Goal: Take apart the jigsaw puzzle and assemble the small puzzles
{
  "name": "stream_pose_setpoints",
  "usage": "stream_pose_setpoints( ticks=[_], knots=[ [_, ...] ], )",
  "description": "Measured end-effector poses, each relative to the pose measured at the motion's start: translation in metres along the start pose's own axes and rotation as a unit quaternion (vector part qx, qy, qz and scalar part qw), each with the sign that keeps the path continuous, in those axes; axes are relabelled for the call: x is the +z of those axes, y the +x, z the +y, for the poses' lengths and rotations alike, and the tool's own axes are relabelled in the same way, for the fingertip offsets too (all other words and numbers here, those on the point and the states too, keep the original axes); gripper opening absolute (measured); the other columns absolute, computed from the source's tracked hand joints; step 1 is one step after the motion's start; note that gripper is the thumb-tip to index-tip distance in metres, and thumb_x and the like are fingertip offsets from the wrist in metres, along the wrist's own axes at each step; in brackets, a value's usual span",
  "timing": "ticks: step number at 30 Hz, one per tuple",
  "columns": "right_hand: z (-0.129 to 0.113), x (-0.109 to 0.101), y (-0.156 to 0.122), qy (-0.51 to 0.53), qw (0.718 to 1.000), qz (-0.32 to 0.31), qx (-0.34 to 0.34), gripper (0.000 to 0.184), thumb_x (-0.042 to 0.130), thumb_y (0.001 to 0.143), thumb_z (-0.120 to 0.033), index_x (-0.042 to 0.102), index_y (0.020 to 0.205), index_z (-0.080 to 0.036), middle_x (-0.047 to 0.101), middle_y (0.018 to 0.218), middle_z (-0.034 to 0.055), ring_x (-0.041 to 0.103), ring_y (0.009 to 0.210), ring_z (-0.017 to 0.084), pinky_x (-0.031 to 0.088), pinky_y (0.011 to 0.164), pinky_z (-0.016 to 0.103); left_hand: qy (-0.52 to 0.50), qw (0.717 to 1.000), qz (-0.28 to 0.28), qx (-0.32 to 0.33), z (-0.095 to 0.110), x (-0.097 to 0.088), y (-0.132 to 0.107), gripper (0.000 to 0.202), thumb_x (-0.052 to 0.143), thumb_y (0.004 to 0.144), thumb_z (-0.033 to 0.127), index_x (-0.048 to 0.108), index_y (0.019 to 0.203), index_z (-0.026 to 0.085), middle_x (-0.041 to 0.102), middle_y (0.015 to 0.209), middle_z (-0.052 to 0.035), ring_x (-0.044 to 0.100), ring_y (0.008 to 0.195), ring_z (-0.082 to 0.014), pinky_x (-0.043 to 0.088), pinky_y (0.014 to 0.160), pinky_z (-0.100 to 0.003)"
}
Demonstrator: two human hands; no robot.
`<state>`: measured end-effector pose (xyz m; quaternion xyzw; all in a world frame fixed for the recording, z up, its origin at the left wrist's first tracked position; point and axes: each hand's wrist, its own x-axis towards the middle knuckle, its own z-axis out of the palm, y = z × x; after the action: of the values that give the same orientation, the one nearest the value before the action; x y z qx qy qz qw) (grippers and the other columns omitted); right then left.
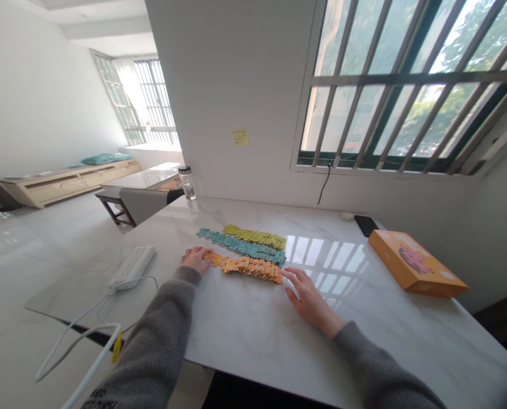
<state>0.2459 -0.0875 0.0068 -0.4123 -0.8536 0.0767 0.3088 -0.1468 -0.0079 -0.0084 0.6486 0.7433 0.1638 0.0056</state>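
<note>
Three rows of overlapping jigsaw puzzle pieces lie side by side on a white marble-patterned table (244, 324). Farthest is the yellow-green row (255, 236), then the teal row (242, 246), and nearest me the orange row (253, 268). My left hand (196, 259) rests at the left end of the orange row, its bent fingers and thumb closed around an orange puzzle piece (216, 259). At the opposite end, my right hand (308, 296) has its fingers apart, with the index fingertip at the edge of the orange pieces and nothing held.
An orange box (415, 262) lies on the right, with a black phone (366, 225) behind it. A white power strip (133, 267) with cables sits left of my left arm. A clear bottle (187, 184) stands at the table's far left corner by the wall.
</note>
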Motion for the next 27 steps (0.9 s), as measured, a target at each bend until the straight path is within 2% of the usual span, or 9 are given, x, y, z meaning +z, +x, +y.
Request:
stream_pose_setpoints(
  ticks=[3,6,8,11,15,18,22,24,27],
  knots=[
    [-0.001,-0.001,0.0,0.008,1.0,-0.001,0.0,0.045,0.046,0.093,-0.015,0.046,0.136,-0.028,0.054,0.132,0.0093,0.051,0.124,0.024,0.046,0.106,0.046,0.006,0.999,-0.022,-0.033,-0.001,-0.003,0.008,0.035,0.055,0.085,0.036,0.064,0.118,0.031,0.059,0.121,-0.0079,0.047,0.119,-0.0333,0.041,0.096,-0.045],
    [-0.001,-0.002,0.001,0.013,1.0,0.0,0.002,0.046,0.046,0.093,-0.015,0.045,0.137,-0.029,0.054,0.132,0.0096,0.051,0.124,0.024,0.046,0.106,0.047,0.007,0.997,-0.04,-0.061,-0.001,-0.007,0.016,0.047,0.059,0.083,0.036,0.056,0.129,0.029,0.06,0.116,-0.0095,0.051,0.115,-0.0331,0.042,0.096,-0.045],
    [-0.001,-0.002,0.001,0.014,1.0,0.001,-0.001,0.047,0.046,0.093,-0.016,0.044,0.138,-0.029,0.053,0.132,0.01,0.051,0.124,0.025,0.046,0.105,0.048,0.015,0.999,-0.036,-0.037,-0.002,-0.009,0.019,0.051,0.06,0.082,0.034,0.053,0.132,0.026,0.059,0.114,-0.0097,0.056,0.111,-0.0288,0.043,0.096,-0.039],
    [0.0,-0.004,0.0,0.013,1.0,0.0,-0.008,0.047,0.046,0.093,-0.016,0.043,0.138,-0.028,0.053,0.132,0.0104,0.05,0.124,0.025,0.046,0.105,0.05,0.03,0.999,-0.02,0.017,-0.003,-0.013,0.019,0.045,0.059,0.084,0.031,0.055,0.128,0.021,0.058,0.115,-0.0094,0.061,0.104,-0.0232,0.046,0.093,-0.031],
    [0.002,-0.005,-0.001,0.014,1.0,0.004,-0.007,0.047,0.046,0.093,-0.016,0.044,0.138,-0.029,0.053,0.132,0.0103,0.051,0.124,0.025,0.047,0.105,0.05,0.0,0.999,0.019,0.03,-0.002,-0.016,0.013,0.035,0.055,0.088,0.034,0.059,0.121,0.023,0.061,0.116,-0.0073,0.065,0.095,-0.0202,0.049,0.086,-0.029],
    [0.002,-0.005,-0.001,0.023,1.0,0.006,-0.01,0.049,0.046,0.093,-0.017,0.042,0.139,-0.03,0.053,0.132,0.0106,0.052,0.124,0.026,0.047,0.104,0.05,-0.037,0.997,0.021,0.062,0.004,-0.015,0.003,0.032,0.054,0.088,0.035,0.059,0.117,0.023,0.064,0.115,-0.0057,0.066,0.09,-0.0177,0.05,0.084,-0.027],
    [0.001,-0.004,-0.001,0.029,1.0,0.006,-0.012,0.049,0.046,0.093,-0.017,0.041,0.14,-0.03,0.053,0.132,0.0105,0.052,0.123,0.025,0.048,0.104,0.049,0.012,0.995,-0.006,0.1,0.014,-0.011,-0.013,0.028,0.054,0.087,0.034,0.064,0.111,0.022,0.066,0.112,-0.0069,0.061,0.102,-0.0233,0.046,0.093,-0.033],
    [-0.001,-0.001,-0.001,0.024,1.0,0.007,-0.012,0.048,0.047,0.092,-0.017,0.043,0.139,-0.03,0.053,0.132,0.0101,0.052,0.124,0.025,0.047,0.104,0.049,0.038,0.994,-0.016,0.098,0.017,-0.011,-0.019,0.03,0.057,0.085,0.038,0.065,0.111,0.024,0.065,0.114,-0.0075,0.056,0.11,-0.0272,0.044,0.095,-0.037],
    [-0.004,0.004,-0.001,0.018,1.0,-0.001,-0.02,0.047,0.048,0.092,-0.015,0.045,0.136,-0.029,0.053,0.132,0.0098,0.051,0.124,0.025,0.046,0.105,0.048,0.045,0.995,-0.04,0.076,0.019,-0.012,-0.019,0.038,0.059,0.084,0.044,0.064,0.117,0.025,0.062,0.114,-0.0092,0.053,0.112,-0.0295,0.044,0.095,-0.038]
  ],
)
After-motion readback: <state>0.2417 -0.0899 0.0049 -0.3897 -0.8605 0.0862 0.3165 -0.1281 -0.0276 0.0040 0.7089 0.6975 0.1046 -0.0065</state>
